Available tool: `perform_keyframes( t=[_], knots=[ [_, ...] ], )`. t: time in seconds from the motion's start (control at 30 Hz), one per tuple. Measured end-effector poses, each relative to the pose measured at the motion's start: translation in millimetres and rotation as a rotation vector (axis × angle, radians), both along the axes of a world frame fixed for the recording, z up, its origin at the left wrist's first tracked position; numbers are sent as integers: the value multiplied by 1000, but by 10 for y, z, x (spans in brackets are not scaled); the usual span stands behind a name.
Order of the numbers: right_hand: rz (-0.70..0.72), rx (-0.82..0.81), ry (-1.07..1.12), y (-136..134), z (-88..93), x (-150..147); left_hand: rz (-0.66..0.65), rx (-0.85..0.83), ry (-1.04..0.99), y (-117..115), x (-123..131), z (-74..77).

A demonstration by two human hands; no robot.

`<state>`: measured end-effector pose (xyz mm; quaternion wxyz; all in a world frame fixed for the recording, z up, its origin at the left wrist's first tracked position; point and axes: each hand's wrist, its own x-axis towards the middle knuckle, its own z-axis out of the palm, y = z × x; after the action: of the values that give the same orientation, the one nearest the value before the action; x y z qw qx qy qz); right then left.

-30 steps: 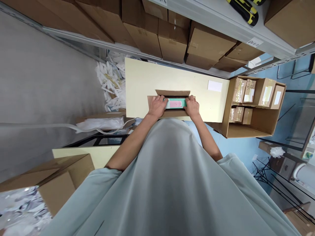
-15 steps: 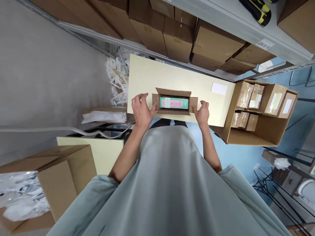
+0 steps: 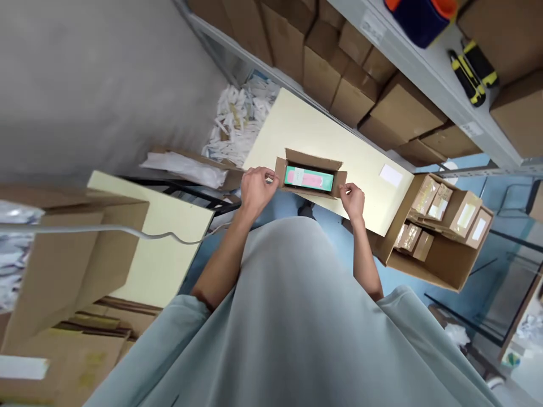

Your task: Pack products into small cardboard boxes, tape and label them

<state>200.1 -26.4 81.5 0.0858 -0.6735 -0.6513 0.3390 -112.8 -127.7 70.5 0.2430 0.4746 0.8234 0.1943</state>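
A small open cardboard box [image 3: 314,157] sits near the front edge of the pale table [image 3: 335,127], its flaps folded outward. Inside it lies a green box [image 3: 327,181] with a pink picture and a pale band across it. My left hand [image 3: 257,191] is closed, thumb and fingers pinching the left end flap [image 3: 280,168]. At the other end, my right hand [image 3: 353,202] pinches the edge of the right flap [image 3: 340,180]. The lower part of the cardboard box is hidden by its front flap.
A white label sheet [image 3: 391,174] lies on the table. To the right stands a large carton [image 3: 445,271] holding several small taped boxes. A shelf [image 3: 424,73] with cartons and cutter knives [image 3: 469,76] runs behind. A white cable [image 3: 127,228] crosses at left.
My view has turned, tilting the table in the picture. Both hands have closed from loosely spread fingers to a pinch on the box's end flaps.
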Motion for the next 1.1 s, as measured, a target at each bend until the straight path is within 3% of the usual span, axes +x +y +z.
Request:
perform_keyframes(
  t=[0.1,0.2,0.4,0.63,0.73,0.83,1.1],
  knots=[
    [134,38,11,-185,78,-437,145,39,-12,-644,-338,72],
    [292,60,39,-496,128,-1047,318,66,-8,-1450,-697,113],
    [602,77,55,-1464,132,-2423,614,117,-7,-3042,-1231,167],
    [931,72,22,-2548,73,-3622,960,142,-27,-4505,-1562,99],
    [1055,73,-1,-2838,57,-4012,1104,178,-54,-4911,-1576,33],
    [1158,103,-48,-3040,49,-4354,1198,207,-81,-5144,-1553,-23],
    [1302,115,-138,-3197,83,-4841,1347,232,-202,-5246,-1561,-180]
  ],
)
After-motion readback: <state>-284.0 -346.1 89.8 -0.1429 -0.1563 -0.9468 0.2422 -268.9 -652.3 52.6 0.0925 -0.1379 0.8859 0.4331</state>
